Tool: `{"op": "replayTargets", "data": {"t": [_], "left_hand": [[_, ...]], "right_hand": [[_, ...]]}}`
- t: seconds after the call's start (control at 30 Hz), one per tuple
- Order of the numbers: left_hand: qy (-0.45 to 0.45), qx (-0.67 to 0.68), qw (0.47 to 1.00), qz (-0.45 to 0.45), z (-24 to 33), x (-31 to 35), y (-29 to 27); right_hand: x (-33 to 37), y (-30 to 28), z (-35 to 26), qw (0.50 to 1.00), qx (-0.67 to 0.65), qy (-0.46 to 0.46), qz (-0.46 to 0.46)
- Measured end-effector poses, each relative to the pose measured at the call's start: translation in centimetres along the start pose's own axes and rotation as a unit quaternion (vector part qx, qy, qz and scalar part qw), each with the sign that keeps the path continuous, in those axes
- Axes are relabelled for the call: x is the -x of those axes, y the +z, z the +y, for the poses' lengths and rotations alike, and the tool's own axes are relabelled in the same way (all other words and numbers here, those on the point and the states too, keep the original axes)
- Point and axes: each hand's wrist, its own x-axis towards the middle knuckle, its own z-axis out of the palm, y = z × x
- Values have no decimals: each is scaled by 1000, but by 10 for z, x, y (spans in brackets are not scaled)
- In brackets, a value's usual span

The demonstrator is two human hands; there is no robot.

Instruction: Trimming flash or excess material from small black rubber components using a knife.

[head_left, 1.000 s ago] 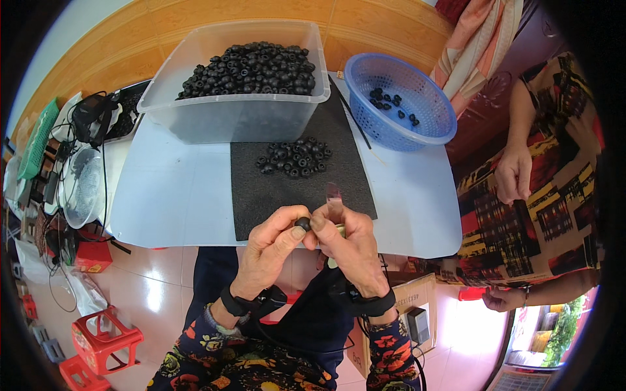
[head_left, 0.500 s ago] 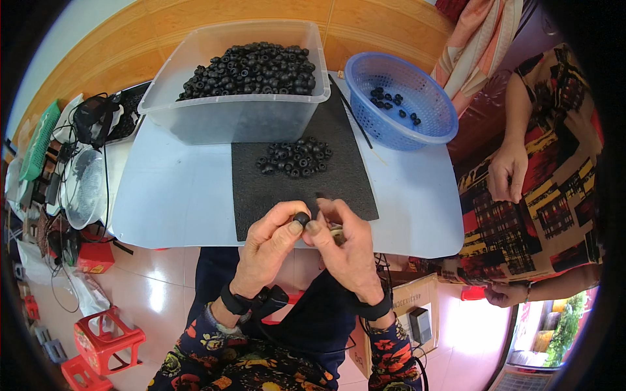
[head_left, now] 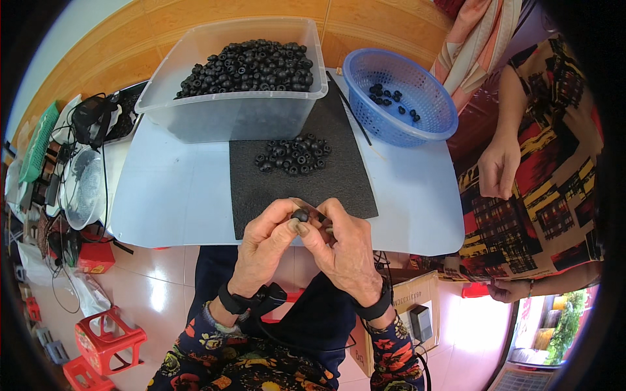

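Note:
Between the thumb and fingers of my left hand (head_left: pixel 268 242) is a small round black part (head_left: pixel 300 216), held just over the near edge of a dark mat (head_left: pixel 261 202). My right hand (head_left: pixel 340 244) is closed around a thin blade-like tool (head_left: pixel 318 214), mostly hidden by the fingers. Its blade lies against or very near the held part, and my right thumb touches that part. Beyond my hands, a loose pile of similar black parts (head_left: pixel 293 155), several showing holes, rests on the mat.
A clear plastic bin (head_left: pixel 228 120) heaped with black parts stands at the back of the pale blue table (head_left: pixel 169 195). Right of it, a blue basket (head_left: pixel 417 133) holds several parts. Another person's hand (head_left: pixel 501 166) hangs by the table's right side. Red stools (head_left: pixel 107 335) stand at lower left.
My right fingers have closed in, and the blade has swung from pointing up and away to lying across beside the black part. The other person's hand has shifted slightly left.

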Motion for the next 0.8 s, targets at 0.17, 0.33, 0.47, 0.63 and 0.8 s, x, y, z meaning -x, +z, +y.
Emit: {"op": "replayTargets", "data": {"t": [0.17, 0.33, 0.47, 0.63, 0.8], "left_hand": [[-15, -31, 999, 18, 1, 1, -5], [-25, -28, 999, 27, 3, 2, 0], [-7, -13, 999, 44, 1, 0, 2], [-23, -10, 999, 27, 3, -1, 5], [-9, -18, 1000, 18, -2, -2, 3]], "right_hand": [[-2, 1, -1, 1000, 8, 3, -12], [0, 3, 2, 1000, 12, -2, 0], [0, 3, 0, 1000, 0, -6, 15], [1, 3, 4, 999, -21, -8, 23], [1, 3, 8, 1000, -1, -12, 19]]}}
